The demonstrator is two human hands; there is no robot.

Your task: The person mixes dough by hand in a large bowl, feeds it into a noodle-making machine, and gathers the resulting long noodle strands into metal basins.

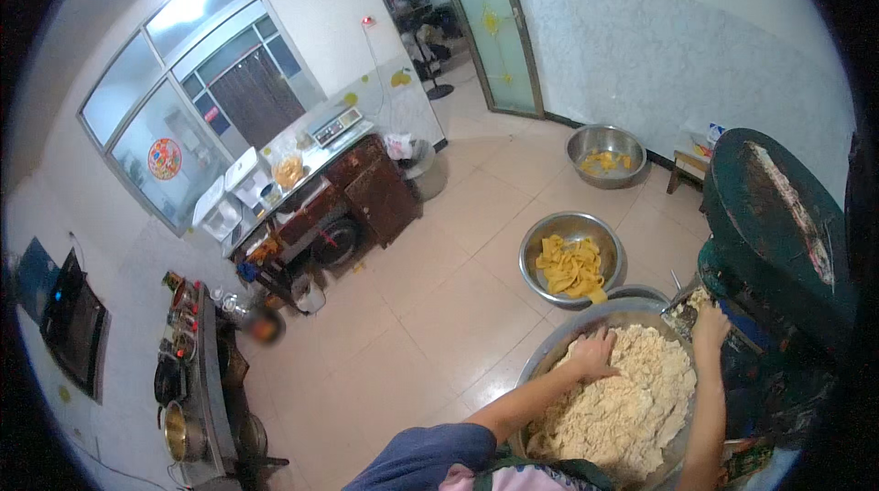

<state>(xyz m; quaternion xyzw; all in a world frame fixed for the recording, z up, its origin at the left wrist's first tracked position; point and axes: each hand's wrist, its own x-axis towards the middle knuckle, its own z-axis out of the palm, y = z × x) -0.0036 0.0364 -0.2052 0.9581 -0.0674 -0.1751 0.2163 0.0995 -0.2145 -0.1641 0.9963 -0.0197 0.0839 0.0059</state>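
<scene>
– at the lower right, what is the left hand [597,354] doing?
– lying palm down on the dough [641,390], fingers spread rather wide. it touches the upper left part of the heap, and i see no lump closed inside it.
– and where is the dough, exactly?
– heaped, pale and crumbly, inside the big basin [540,363], right in front of the person.
– the right hand [711,328]?
– over at the machine [774,198], beside the chute [678,318], with its fingers bent down near some bits [699,297] of pale dough. whether it grips them or only pushes on them, i cannot tell.
– what stands just beyond the basin?
– a metal bowl [579,223] on the floor [439,308], with flat yellow strips [569,269] piled in it. one strip laps over the near rim.
– any more of those?
– yes, a few lie in the far bowl [609,181], close to the wall [659,60].
– and across the room?
– a desk [380,193] under the window, with a scale [337,126] on top and a bin [427,176] just beside it.
</scene>
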